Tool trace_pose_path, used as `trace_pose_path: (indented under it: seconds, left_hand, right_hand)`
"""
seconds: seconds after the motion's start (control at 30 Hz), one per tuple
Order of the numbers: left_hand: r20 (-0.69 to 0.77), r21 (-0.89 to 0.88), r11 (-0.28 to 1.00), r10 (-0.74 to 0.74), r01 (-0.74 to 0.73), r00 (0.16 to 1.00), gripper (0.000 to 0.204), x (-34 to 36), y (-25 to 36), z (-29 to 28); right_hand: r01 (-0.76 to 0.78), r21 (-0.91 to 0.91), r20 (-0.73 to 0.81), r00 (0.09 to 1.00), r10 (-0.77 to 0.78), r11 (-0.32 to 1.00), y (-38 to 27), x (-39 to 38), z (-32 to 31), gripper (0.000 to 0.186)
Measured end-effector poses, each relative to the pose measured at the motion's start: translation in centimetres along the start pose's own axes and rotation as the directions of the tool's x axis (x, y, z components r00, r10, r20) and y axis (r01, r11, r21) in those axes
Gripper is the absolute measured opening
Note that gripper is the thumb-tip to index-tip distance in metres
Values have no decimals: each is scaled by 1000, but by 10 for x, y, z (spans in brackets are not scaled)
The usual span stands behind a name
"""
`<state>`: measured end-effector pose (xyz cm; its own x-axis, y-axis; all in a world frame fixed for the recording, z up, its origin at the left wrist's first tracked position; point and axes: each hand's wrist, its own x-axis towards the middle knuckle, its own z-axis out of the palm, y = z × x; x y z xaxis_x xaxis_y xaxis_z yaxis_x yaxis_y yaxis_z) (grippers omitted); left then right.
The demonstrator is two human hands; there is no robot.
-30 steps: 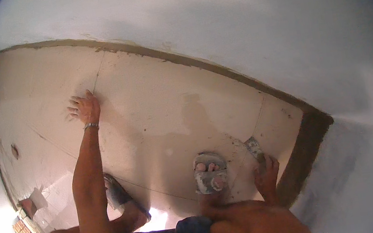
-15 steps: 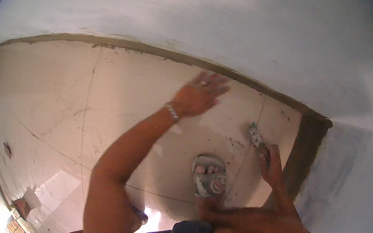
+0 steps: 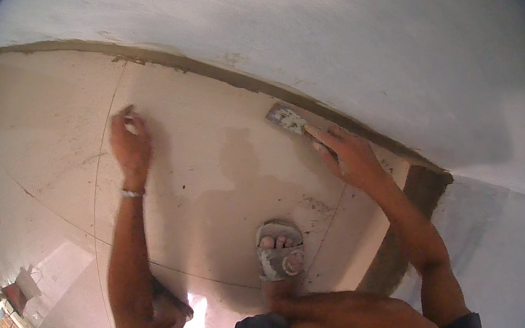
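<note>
A putty knife (image 3: 288, 119) with a wide, plaster-smeared blade is gripped by its handle in my right hand (image 3: 352, 155). Its blade lies at the tiled floor close to the brown strip (image 3: 223, 72) that runs along the foot of the white wall. My left hand (image 3: 131, 149), with a pale band at the wrist, is over the floor tiles further left. Its fingers are curled together; whether something small is pinched in them is too blurred to make out.
Beige floor tiles (image 3: 206, 145) with dark joints spread under me. The white wall (image 3: 337, 26) rises beyond, meeting another wall surface at right above a wide dark strip (image 3: 413, 230). My sandalled foot (image 3: 281, 255) rests below. A reddish-brown piece (image 3: 16, 296) is at far left.
My left hand has swung left, away from the wall strip, and its spread fingers have curled. My right hand has carried the putty knife forward and left to the wall's foot.
</note>
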<state>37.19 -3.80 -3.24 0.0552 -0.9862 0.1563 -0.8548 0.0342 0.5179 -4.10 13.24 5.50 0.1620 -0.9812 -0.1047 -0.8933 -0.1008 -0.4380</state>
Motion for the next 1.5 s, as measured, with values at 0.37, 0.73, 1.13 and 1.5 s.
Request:
trace_pose_path:
  seconds: [0.37,0.73,1.13,1.5]
  left_hand:
    - [826,-505,187,-178,843,535,39,-93,190,75]
    - [846,-513,-67,-212,856,490,36,-87,190,82]
    - [855,-507,-128,-204,853,478,32,-84,188,88]
    - [843,-518,-177,-269,837,466,33,-77,187,84]
  right_hand:
    - [29,-100,111,994,-18,995,-2,41,11,43]
    - [55,-143,205,978,-25,988,-5,62,3,41]
    - [64,-132,144,989,-44,989,-5,61,3,40]
    - [41,-160,170,985,-13,986,-16,68,2,38]
